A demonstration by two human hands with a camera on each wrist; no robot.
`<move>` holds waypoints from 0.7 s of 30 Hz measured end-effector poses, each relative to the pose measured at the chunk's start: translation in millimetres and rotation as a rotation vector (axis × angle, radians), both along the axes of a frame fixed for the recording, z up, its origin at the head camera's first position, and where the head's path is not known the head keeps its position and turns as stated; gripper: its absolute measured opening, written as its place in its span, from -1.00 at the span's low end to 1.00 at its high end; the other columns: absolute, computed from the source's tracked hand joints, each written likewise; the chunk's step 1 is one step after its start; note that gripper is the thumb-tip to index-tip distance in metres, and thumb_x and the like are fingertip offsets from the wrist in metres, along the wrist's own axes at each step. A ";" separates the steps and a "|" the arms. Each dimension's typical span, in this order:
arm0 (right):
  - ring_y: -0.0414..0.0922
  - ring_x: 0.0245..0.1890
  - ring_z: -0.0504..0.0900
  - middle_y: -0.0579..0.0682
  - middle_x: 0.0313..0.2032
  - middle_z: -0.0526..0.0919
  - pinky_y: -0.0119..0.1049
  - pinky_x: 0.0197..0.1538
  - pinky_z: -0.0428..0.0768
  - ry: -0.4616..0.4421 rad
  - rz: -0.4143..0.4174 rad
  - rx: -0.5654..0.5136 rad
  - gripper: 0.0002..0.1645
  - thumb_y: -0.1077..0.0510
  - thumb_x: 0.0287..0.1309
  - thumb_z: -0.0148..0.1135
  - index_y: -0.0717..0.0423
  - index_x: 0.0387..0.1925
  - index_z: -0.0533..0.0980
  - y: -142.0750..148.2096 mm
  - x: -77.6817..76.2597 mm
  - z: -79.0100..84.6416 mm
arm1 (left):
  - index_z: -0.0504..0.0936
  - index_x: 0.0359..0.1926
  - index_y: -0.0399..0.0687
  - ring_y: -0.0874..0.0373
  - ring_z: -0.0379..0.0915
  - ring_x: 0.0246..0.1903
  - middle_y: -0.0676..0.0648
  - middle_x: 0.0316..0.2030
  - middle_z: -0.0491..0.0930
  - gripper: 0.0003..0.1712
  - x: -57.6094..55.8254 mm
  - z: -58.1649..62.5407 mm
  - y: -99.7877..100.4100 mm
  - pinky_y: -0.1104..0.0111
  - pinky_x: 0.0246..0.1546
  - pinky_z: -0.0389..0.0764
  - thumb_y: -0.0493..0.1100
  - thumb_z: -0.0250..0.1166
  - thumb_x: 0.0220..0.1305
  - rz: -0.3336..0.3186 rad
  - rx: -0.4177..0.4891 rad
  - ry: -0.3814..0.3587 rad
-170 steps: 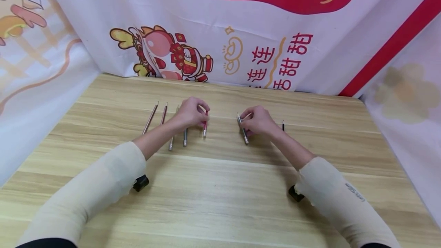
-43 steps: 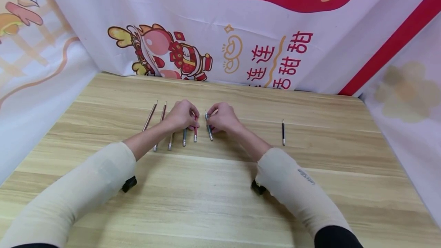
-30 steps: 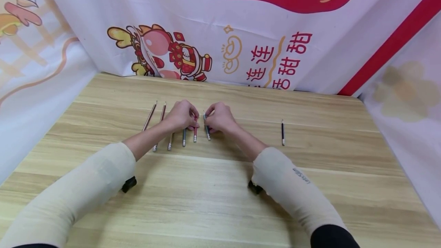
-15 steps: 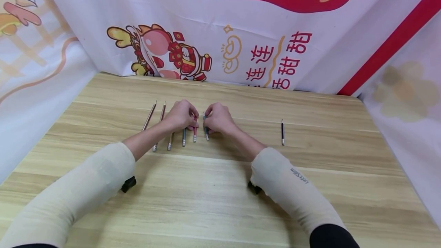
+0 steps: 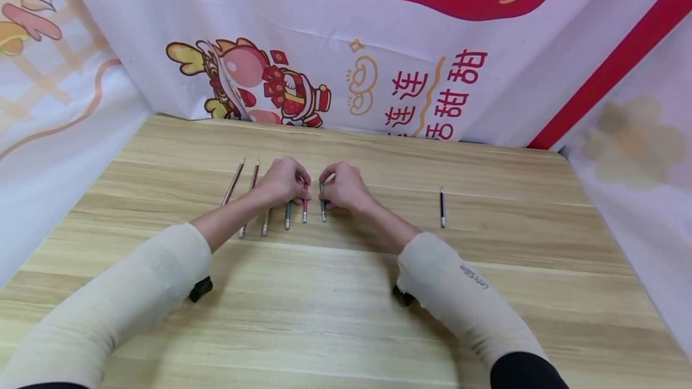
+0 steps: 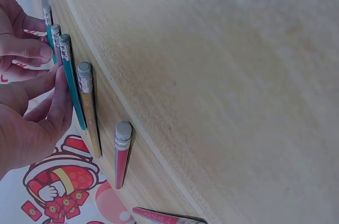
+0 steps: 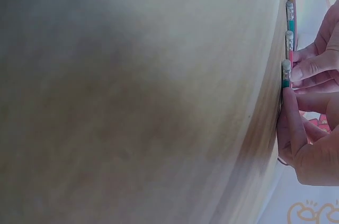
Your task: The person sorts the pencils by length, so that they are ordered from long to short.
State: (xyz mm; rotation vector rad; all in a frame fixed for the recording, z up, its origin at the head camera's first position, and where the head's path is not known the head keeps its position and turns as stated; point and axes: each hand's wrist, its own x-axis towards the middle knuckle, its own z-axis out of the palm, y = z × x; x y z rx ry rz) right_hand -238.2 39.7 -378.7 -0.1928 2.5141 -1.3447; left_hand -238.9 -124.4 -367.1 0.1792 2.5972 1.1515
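Observation:
In the head view, my left hand (image 5: 282, 182) pinches a red pencil (image 5: 305, 206) that lies on the wooden table, its eraser end toward me. Just right of it, my right hand (image 5: 345, 186) pinches a teal pencil (image 5: 322, 208), nearly parallel to the red one. Fingers cover the upper parts of both pencils. A second teal pencil (image 5: 288, 215) lies close left of the red one, partly under the left hand. The left wrist view shows the erasers in a row, with a yellow pencil (image 6: 88, 102) beside the second teal one.
Two reddish-brown pencils (image 5: 233, 185) lie slanted at the row's left end, one partly behind the left forearm. A dark pencil (image 5: 442, 209) lies alone on the right. A printed cloth (image 5: 346, 29) hangs along the table's back edge (image 5: 486, 146).
Both hands moved left with their pencils, the right hand farther, closing the gap between red and teal. Lately the teal pencil has turned from slanted to nearly straight; the left hand stays nearly still.

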 end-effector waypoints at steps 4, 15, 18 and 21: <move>-0.09 -0.60 0.70 0.17 -0.37 0.74 -0.32 -0.47 0.79 0.006 0.006 0.000 -0.68 0.48 0.09 0.38 0.33 -0.07 0.66 0.5 0.0 -0.6 | 0.69 -0.04 -0.49 0.11 0.69 -0.53 -0.27 -0.32 0.63 -0.68 -0.7 -1.2 -0.1 0.36 -0.40 0.81 -0.52 0.45 0.16 0.003 -0.003 0.001; -0.05 -0.54 0.74 0.17 -0.37 0.71 -0.34 -0.42 0.80 0.012 0.019 -0.011 -0.68 0.50 0.08 0.41 0.38 -0.07 0.68 -1.8 1.3 0.1 | 0.69 -0.04 -0.48 0.11 0.69 -0.53 -0.27 -0.30 0.64 -0.70 -0.3 -1.6 -0.8 0.37 -0.41 0.80 -0.52 0.44 0.17 -0.007 -0.011 0.008; -0.06 -0.52 0.74 0.16 -0.34 0.69 -0.35 -0.41 0.79 0.001 0.015 -0.009 -0.68 0.48 0.10 0.42 0.36 -0.06 0.68 -1.8 1.4 0.1 | 0.70 -0.05 -0.47 0.11 0.69 -0.53 -0.27 -0.30 0.63 -0.71 -0.8 -2.2 -0.7 0.38 -0.42 0.80 -0.51 0.44 0.18 -0.010 -0.016 0.011; -0.07 -0.51 0.73 0.15 -0.33 0.69 -0.36 -0.41 0.79 -0.006 0.012 0.001 -0.68 0.47 0.12 0.42 0.34 -0.04 0.68 -1.3 1.5 1.3 | 0.70 -0.05 -0.47 0.11 0.69 -0.53 -0.27 -0.31 0.63 -0.71 -0.7 -1.8 -0.6 0.38 -0.42 0.80 -0.51 0.45 0.18 -0.013 -0.017 0.015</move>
